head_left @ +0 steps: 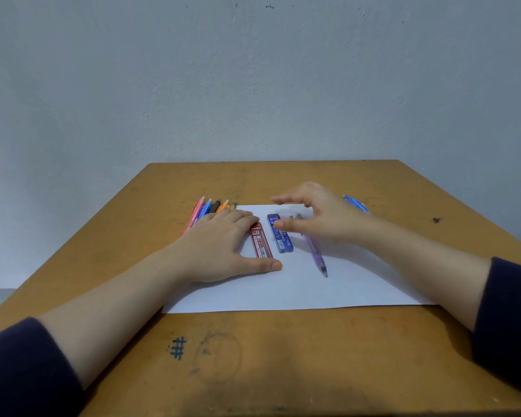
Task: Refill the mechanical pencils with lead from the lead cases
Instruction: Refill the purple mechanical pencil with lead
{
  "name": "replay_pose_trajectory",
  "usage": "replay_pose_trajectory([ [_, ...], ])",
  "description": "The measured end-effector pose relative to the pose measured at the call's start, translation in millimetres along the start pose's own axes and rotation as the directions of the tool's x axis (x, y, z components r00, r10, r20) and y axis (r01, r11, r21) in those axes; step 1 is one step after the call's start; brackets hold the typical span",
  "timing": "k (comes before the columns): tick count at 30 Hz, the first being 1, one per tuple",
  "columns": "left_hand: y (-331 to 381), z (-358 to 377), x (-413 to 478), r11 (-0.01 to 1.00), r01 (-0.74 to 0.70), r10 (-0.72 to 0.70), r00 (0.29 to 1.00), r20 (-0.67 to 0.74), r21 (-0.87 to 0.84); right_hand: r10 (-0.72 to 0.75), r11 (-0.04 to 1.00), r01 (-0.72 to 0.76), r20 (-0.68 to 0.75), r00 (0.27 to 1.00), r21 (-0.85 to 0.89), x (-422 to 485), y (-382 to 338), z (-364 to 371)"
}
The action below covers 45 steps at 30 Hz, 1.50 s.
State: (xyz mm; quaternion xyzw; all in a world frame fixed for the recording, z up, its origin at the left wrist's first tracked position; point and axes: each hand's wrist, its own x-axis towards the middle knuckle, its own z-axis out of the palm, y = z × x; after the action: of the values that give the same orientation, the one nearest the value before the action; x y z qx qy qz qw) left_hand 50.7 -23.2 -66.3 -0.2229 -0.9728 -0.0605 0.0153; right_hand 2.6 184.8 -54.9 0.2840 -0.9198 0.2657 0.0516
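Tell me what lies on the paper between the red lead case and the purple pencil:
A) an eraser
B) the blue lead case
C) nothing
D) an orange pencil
B: the blue lead case lies on the white paper, with the red lead case on one side and the purple pencil on the other.

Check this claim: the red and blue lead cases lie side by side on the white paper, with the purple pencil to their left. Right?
No: in the head view the purple pencil lies to the right of the red lead case and blue lead case. The rest holds.
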Motion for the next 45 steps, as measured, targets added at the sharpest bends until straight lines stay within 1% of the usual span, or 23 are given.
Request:
replay_pose_trajectory([
  [3,0.2,0.3,-0.4,1.000,0.014,-0.015,0.998,0.067,0.016,0.032,0.987,-0.010,0.136,0.990,-0.161,-1.9,2.1,3.1],
  [5,0.7,-0.5,-0.6,0.999,0.023,-0.025,0.995,0.098,0.024,0.086,0.974,-0.047,0.170,0.982,-0.223,-1.5,4.4,4.0],
  [8,2.1,-2.4,-1.1,0.999,0.023,-0.026,0.993,0.114,0.032,0.132,0.973,-0.094,0.173,0.976,-0.213,0.2,5.7,3.4],
  [12,2.7,-3.2,-1.8,0.999,0.024,-0.028,0.992,0.124,0.039,0.043,0.986,-0.014,0.169,0.985,-0.168,1.8,2.5,3.0],
  [15,1.6,-2.6,-1.0,0.998,0.031,-0.037,0.992,0.124,0.048,0.014,0.989,0.012,0.169,0.986,-0.148,1.7,-0.1,2.0],
  [18,-1.2,-1.0,1.4,0.997,0.035,-0.043,0.991,0.128,0.065,-0.010,0.996,0.021,0.128,0.992,-0.089,1.8,-1.2,1.8],
  [21,-4.5,0.7,3.5,0.996,0.030,-0.039,0.994,0.102,0.082,-0.070,0.997,0.071,0.067,0.995,-0.013,2.6,-2.7,3.0],
  [24,-10.1,2.1,5.5,0.992,0.025,-0.032,0.998,0.055,0.122,-0.129,0.989,0.130,-0.030,0.991,0.066,1.8,-7.5,4.0],
  [28,-15.9,3.0,8.4,0.987,0.056,-0.058,0.998,0.009,0.149,-0.135,0.962,0.173,-0.181,0.974,0.210,1.1,-14.3,6.0],
  [32,-15.8,2.2,8.8,0.985,0.083,-0.080,0.997,-0.024,0.154,-0.050,0.925,0.132,-0.231,0.972,0.357,-0.1,-16.2,4.6],
  [36,-13.3,3.4,8.7,0.988,0.089,-0.082,0.995,-0.057,0.123,0.063,0.853,0.103,-0.298,0.953,0.511,-2.7,-20.6,2.5],
  [38,-10.0,3.9,7.5,0.996,0.068,-0.061,0.991,-0.119,0.057,0.133,0.803,0.074,-0.299,0.945,0.591,-4.6,-24.5,1.8],
  [39,-7.6,3.2,6.4,0.999,0.054,-0.054,0.985,-0.163,-0.001,0.157,0.784,0.070,-0.306,0.939,0.617,-5.6,-26.5,1.2],
  [42,-2.1,0.8,4.0,0.986,-0.006,-0.043,0.956,-0.290,-0.166,0.198,0.758,0.087,-0.355,0.914,0.647,-8.0,-32.1,1.3],
  [45,-0.3,1.7,4.0,0.969,-0.073,-0.027,0.919,-0.393,-0.237,0.225,0.713,0.105,-0.367,0.903,0.694,-10.2,-36.6,0.8],
])
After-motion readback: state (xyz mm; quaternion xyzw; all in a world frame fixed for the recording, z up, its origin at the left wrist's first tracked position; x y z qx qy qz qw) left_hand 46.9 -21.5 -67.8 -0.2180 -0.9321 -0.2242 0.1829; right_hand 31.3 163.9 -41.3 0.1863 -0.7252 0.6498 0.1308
